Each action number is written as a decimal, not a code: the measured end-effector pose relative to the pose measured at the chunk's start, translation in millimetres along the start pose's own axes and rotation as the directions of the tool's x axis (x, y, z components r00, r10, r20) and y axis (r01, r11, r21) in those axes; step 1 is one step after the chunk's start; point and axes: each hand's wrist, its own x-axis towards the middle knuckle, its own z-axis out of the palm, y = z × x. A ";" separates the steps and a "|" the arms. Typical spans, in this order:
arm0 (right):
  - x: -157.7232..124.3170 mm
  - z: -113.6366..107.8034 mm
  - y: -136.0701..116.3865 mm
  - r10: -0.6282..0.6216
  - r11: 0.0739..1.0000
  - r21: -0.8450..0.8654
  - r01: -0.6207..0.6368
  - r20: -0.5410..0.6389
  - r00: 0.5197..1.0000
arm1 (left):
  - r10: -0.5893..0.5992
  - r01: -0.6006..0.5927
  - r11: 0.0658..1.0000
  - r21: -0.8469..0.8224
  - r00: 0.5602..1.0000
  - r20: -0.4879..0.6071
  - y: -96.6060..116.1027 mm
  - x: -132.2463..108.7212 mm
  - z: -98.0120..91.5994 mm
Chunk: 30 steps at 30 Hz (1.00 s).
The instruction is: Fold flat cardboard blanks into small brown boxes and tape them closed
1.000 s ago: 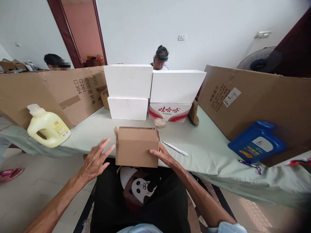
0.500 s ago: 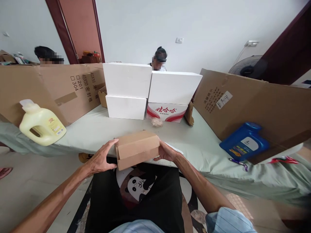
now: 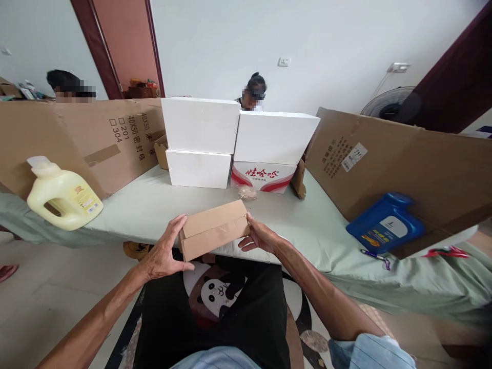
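Small brown cardboard box (image 3: 215, 230) got tipped at the table's (image 3: 134, 206) near edge as left hand (image 3: 163, 256) joined right hand (image 3: 265, 238), fingers holding both ends, giving two-handed control.

Left: pale-yellow jug (image 3: 69, 197) before cardboard panel (image 3: 82, 125). Far centre: white boxes (image 3: 200, 125), two stacks. Right: blue bottle (image 3: 384, 223), purple pen (image 3: 374, 255) beside it. Far right: fan (image 3: 390, 106).

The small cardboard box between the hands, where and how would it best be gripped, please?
Probably the small cardboard box is best gripped at its two short ends, the left hand coming from the left and the right hand from the right: it is long and narrow, with no handle in view.
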 end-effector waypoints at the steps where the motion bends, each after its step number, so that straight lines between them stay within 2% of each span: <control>1: 1.8 -3.6 2.8 -0.048 0.992 -0.115 0.046 -0.015 0.999 | -0.011 0.012 1.000 0.014 0.999 -0.038 0.0 1.7 -0.9; 3: 5.7 -15.8 9.3 -0.169 0.886 -0.456 0.090 -0.136 0.976 | -0.027 0.028 1.000 0.005 0.994 -0.109 1.0 4.9 -3.1; 5: 7.8 -33.1 16.6 -0.307 0.689 -0.725 -0.008 -0.302 0.903 | -0.031 0.027 0.999 -0.031 0.989 -0.141 2.0 6.7 -4.5; 7: 7.0 -51.3 24.9 -0.380 0.573 -0.805 -0.152 -0.426 0.821 | -0.025 0.016 0.998 -0.060 0.987 -0.159 1.8 6.2 -4.3; 10: 2.8 -71.8 38.6 -0.394 0.504 -0.814 -0.289 -0.514 0.762 | -0.010 -0.003 0.998 -0.068 0.983 -0.181 -0.5 3.5 -1.9; 12: 0.6 -79.1 47.1 -0.407 0.472 -0.821 -0.322 -0.527 0.746 | -0.012 -0.001 0.998 -0.070 0.984 -0.180 -2.0 2.3 -0.9; 15: -0.6 -84.4 55.2 -0.462 0.473 -0.827 -0.305 -0.527 0.714 | -0.020 0.010 0.998 -0.061 0.985 -0.172 -2.8 2.3 -2.3; 21: -5.7 -82.9 42.6 -0.583 0.588 -0.787 -0.187 -0.573 0.577 | -0.012 0.011 1.000 -0.006 0.990 -0.143 -3.1 3.2 -5.6; 23: -12.9 -69.9 31.8 -0.644 0.603 -0.794 -0.078 -0.542 0.539 | -0.012 0.011 1.000 -0.002 0.990 -0.141 -2.7 3.2 -5.4; 26: -32.3 -34.9 14.0 -0.779 0.525 -0.822 0.222 -0.358 0.515 | -0.021 0.023 1.000 0.016 0.992 -0.124 -0.3 3.6 -6.2; 28: -48.4 -7.6 2.2 -0.823 0.429 -0.822 0.376 -0.184 0.537 | -0.011 0.016 0.999 0.044 0.994 -0.112 2.5 4.2 -8.3; 30: -62.3 16.3 -9.0 -0.794 0.363 -0.826 0.431 -0.033 0.607 | 0.021 -0.015 0.997 0.075 0.996 -0.092 5.5 5.2 -11.2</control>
